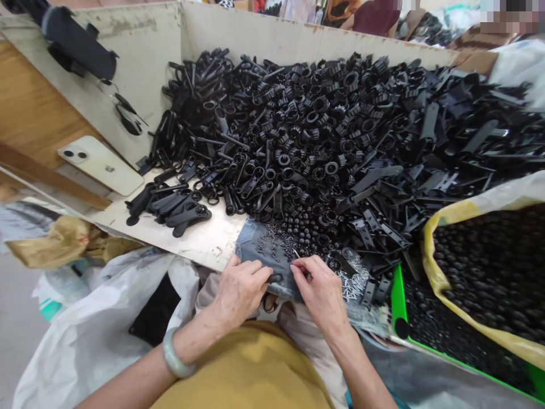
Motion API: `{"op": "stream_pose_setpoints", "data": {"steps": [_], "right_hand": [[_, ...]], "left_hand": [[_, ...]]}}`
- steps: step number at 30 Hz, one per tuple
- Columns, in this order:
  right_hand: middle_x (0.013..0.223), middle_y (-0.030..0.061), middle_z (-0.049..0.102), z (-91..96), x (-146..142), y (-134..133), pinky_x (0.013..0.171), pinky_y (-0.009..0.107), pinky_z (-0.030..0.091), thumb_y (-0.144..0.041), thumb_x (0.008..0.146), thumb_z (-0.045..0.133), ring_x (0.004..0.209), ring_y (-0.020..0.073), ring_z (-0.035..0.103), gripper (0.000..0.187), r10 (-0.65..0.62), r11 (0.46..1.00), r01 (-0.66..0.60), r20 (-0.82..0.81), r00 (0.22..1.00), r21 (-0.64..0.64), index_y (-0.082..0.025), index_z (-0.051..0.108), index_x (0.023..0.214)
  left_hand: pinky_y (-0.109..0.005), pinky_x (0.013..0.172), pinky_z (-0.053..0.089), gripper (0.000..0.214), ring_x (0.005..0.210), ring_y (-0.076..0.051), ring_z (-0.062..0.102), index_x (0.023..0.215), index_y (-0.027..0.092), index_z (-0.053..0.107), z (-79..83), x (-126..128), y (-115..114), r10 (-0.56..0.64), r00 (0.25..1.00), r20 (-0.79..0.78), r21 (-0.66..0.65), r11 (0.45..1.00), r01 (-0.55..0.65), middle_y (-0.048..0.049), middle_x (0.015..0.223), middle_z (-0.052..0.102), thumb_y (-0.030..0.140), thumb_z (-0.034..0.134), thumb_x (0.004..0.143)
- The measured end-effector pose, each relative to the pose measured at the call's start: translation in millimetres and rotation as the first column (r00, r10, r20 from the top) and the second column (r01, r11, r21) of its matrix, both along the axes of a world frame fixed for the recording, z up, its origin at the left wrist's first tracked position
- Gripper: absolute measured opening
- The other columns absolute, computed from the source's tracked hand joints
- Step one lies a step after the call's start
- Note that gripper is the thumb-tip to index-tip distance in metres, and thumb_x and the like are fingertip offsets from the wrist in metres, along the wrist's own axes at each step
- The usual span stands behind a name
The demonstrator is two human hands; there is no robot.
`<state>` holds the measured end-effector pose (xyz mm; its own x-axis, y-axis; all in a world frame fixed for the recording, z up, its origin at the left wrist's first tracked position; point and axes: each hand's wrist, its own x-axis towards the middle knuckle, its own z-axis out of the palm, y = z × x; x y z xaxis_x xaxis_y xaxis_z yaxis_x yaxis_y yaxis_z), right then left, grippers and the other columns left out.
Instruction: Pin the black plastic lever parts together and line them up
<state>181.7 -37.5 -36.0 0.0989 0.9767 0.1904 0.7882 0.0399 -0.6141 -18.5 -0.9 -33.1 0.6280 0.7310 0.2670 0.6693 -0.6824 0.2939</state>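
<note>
My left hand is closed around a small black plastic part at the near edge of the work table. My right hand sits just beside it, fingers pinched on a thin metal pin whose tip sticks up. Both hands rest over a patch of denim cloth strewn with small pins and black beads. A pale green bangle circles my left wrist. A big heap of black plastic parts fills the table behind.
A phone lies on the left ledge. Black flat handles lie lined up at the table's left. A yellow-lined bag of black pieces sits in a green crate at right. White plastic bags lie at lower left. Other people sit beyond the far wall.
</note>
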Motion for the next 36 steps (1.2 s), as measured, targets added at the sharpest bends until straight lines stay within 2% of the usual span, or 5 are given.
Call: {"op": "stream_pose_setpoints", "data": {"steps": [10,24,29,33,36], "right_hand": [[0.078,0.0024,0.076,10.4,8,-13,0.059,0.028,0.049,-0.038,0.096,0.058,0.061,0.0176,0.065,0.025,-0.1,0.991,0.084,-0.161,0.982,-0.103,-0.023,0.077,0.091],[0.102,0.0039,0.072,12.4,15,-13,0.076,0.029,0.05,-0.027,0.103,0.053,0.087,0.0188,0.07,0.021,0.085,0.994,-0.09,-0.075,0.994,-0.06,-0.025,0.074,0.106],[0.099,0.0046,0.073,16.8,15,-7,0.071,0.029,0.049,-0.026,0.105,0.049,0.083,0.0196,0.071,0.024,0.199,0.977,-0.189,0.116,0.973,-0.099,-0.024,0.073,0.105],[0.093,0.0057,0.072,13.8,12,-4,0.065,0.03,0.047,-0.026,0.105,0.045,0.075,0.0206,0.069,0.029,0.245,0.967,-0.216,0.254,0.936,-0.134,-0.023,0.073,0.099],[0.092,0.0064,0.073,15.0,12,-3,0.069,0.031,0.048,-0.029,0.104,0.046,0.079,0.0212,0.069,0.029,0.201,0.976,-0.191,0.091,0.975,-0.103,-0.023,0.073,0.096]], "left_hand": [[-0.037,0.077,0.036,0.012,0.08,-0.022,0.066,0.087,0.021,0.063,3.5,0,2,0.089,0.996,-0.018,-0.2,0.976,-0.091,-0.0019,0.085,0.071,0.012,0.058,0.095],[-0.036,0.073,0.035,0.02,0.073,-0.021,0.066,0.084,0.019,0.06,3.0,-4,8,0.024,1.0,0.011,-0.167,0.986,-0.022,-0.0023,0.081,0.071,0.016,0.051,0.101],[-0.034,0.074,0.036,0.019,0.075,-0.02,0.065,0.081,0.019,0.06,2.6,-4,5,0.104,0.989,0.102,-0.217,0.973,-0.079,-0.0017,0.078,0.071,0.018,0.054,0.099],[-0.03,0.065,0.034,0.028,0.066,-0.017,0.054,0.069,0.02,0.053,10.2,-5,6,0.305,0.932,0.194,-0.454,0.87,-0.19,0.0007,0.069,0.062,0.029,0.058,0.095],[-0.027,0.061,0.033,0.03,0.065,-0.015,0.048,0.068,0.02,0.054,17.7,-4,6,0.468,0.841,0.272,-0.672,0.718,-0.181,0.0029,0.066,0.054,0.037,0.061,0.092]]}}
